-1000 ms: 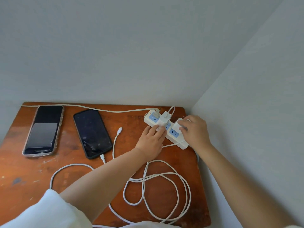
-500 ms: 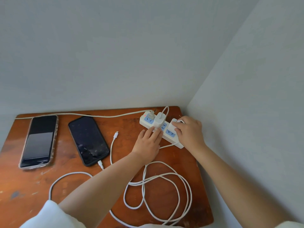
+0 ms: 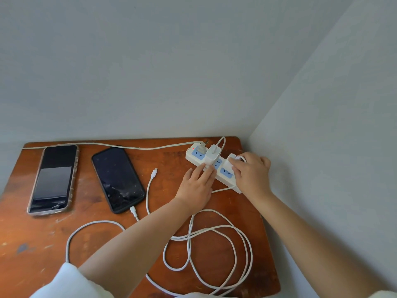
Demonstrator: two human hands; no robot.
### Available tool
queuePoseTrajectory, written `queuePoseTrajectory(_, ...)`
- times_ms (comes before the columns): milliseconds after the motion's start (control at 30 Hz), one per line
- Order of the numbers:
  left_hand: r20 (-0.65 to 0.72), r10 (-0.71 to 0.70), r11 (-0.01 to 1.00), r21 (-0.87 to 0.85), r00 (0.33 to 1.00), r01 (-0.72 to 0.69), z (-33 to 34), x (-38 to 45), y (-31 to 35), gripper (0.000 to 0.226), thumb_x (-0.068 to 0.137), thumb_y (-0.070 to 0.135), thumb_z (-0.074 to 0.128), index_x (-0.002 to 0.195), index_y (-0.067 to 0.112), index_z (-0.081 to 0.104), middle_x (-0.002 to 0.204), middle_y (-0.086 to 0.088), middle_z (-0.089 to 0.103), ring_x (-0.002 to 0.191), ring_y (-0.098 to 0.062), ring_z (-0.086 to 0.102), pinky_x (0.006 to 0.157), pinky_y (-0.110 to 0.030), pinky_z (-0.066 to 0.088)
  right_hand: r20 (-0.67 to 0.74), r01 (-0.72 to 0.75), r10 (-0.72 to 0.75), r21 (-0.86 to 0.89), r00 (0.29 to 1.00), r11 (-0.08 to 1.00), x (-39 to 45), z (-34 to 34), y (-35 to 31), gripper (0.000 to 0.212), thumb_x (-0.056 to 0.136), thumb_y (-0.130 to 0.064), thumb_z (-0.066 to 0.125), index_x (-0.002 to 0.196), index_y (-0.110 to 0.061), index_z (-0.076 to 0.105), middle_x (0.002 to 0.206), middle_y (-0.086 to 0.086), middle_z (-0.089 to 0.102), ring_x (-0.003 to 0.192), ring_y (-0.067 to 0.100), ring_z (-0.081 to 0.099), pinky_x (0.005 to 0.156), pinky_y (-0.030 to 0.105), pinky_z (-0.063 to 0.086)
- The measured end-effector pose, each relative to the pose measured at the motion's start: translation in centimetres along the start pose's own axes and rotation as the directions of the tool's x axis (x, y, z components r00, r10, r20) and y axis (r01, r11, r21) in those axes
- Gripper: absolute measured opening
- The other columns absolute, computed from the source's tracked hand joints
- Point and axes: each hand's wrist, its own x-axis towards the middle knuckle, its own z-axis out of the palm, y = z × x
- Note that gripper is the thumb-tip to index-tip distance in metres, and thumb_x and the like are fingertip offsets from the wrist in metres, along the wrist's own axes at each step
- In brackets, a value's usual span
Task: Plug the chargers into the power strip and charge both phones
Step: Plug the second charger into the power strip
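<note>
A: Where does the strip [image 3: 214, 168] sit?

B: At the surface's [image 3: 53, 233] back right corner. One charger [image 3: 211, 155] stands plugged in near its back end. The right hand [image 3: 251, 175] has its fingers clamped on a second charger [image 3: 233, 159], pressing it in toward the strip's front end. The left hand [image 3: 196, 186] lies flat, fingers together, holding the strip down.

A: And the phones?

B: The cased phone [image 3: 52, 179] lies near the back left corner with no cable in it. The black phone [image 3: 118, 179] beside it has a cable [image 3: 94, 224] at its bottom end. A loose plug [image 3: 153, 173] lies between it and the left hand.

A: How will that plug handle?

B: Light and small, I judge; the cable is limp, so pinch the stiff plug itself. The cased phone looks cracked and slippery, so steady it by the edges.
</note>
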Motion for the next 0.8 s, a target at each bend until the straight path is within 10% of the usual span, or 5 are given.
queuePoseTrajectory(800, 0.053, -0.024, 0.999, 0.027, 0.998, 0.022, -0.8, 0.0, 0.3, 0.053, 0.096, 0.028, 0.033, 0.142, 0.016, 0.011, 0.152, -0.005, 0.014, 0.139, -0.027, 0.006, 0.112, -0.045, 0.012, 0.043, -0.010, 0.008, 0.029, 0.999, 1.000, -0.7, 0.6, -0.7, 0.046, 0.053, -0.002, 0.088, 0.094, 0.003, 0.069, 0.084, 0.027, 0.068, 0.078, 0.042, 0.065, 0.062, 0.046, 0.056)
